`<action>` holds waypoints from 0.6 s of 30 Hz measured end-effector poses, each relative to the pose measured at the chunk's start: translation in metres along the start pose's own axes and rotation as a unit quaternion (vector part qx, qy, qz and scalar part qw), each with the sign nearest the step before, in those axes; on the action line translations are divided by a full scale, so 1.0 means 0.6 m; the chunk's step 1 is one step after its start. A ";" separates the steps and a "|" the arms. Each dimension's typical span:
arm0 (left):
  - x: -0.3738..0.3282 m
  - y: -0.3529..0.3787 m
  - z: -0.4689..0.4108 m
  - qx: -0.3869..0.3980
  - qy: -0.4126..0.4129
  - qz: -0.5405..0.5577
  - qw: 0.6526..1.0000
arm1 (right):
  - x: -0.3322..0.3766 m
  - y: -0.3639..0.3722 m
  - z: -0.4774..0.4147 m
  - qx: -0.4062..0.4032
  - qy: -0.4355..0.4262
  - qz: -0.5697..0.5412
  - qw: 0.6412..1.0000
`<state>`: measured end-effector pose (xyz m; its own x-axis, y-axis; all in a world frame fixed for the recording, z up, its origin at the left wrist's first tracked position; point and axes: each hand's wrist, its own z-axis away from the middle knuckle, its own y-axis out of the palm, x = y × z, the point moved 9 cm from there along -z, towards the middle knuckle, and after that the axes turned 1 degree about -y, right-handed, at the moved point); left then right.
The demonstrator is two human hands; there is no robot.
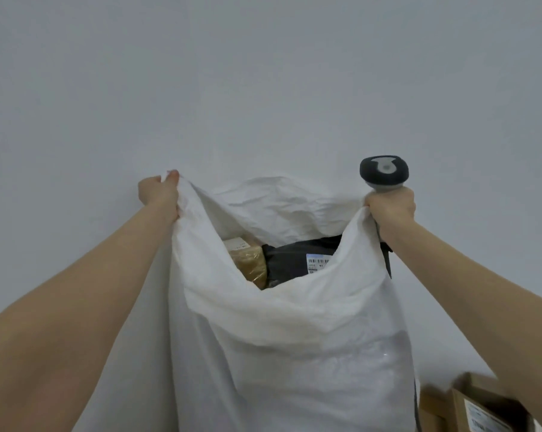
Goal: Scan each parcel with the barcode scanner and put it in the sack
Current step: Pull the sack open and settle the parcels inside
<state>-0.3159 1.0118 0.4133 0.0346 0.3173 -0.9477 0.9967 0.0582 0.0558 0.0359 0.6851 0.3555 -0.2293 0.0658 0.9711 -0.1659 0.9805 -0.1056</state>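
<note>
A tall white woven sack (294,353) stands in front of me with its mouth held wide. My left hand (159,194) grips the left edge of the rim. My right hand (392,207) holds the right edge together with the barcode scanner (384,173), whose dark grey head sticks up above my fist. Inside the sack lie a black mailer parcel with a white barcode label (294,260) and a brown taped box parcel (249,260) to its left.
A plain pale grey wall (263,73) fills the background behind the sack. At the bottom right corner stand brown cardboard boxes (469,406), one with a white label, partly hidden by my right forearm.
</note>
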 end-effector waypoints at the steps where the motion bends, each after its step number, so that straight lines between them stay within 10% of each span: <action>1: -0.020 0.006 -0.006 -0.004 0.019 0.007 1.000 | 0.010 -0.006 -0.007 -0.011 -0.006 -0.010 1.000; 12: 0.066 -0.044 0.021 0.047 0.024 -0.267 0.962 | -0.094 -0.003 0.026 0.069 0.026 0.074 0.995; 18: -0.064 0.058 0.160 0.093 0.272 -0.547 0.786 | -0.091 -0.017 0.039 0.114 0.018 0.075 0.990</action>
<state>-0.2756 0.9109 0.4217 -0.8370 0.5342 -0.1180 0.4024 0.4550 -0.7943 0.0279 0.6674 0.2985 -0.2348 0.2183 0.9472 -0.3454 0.8921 -0.2912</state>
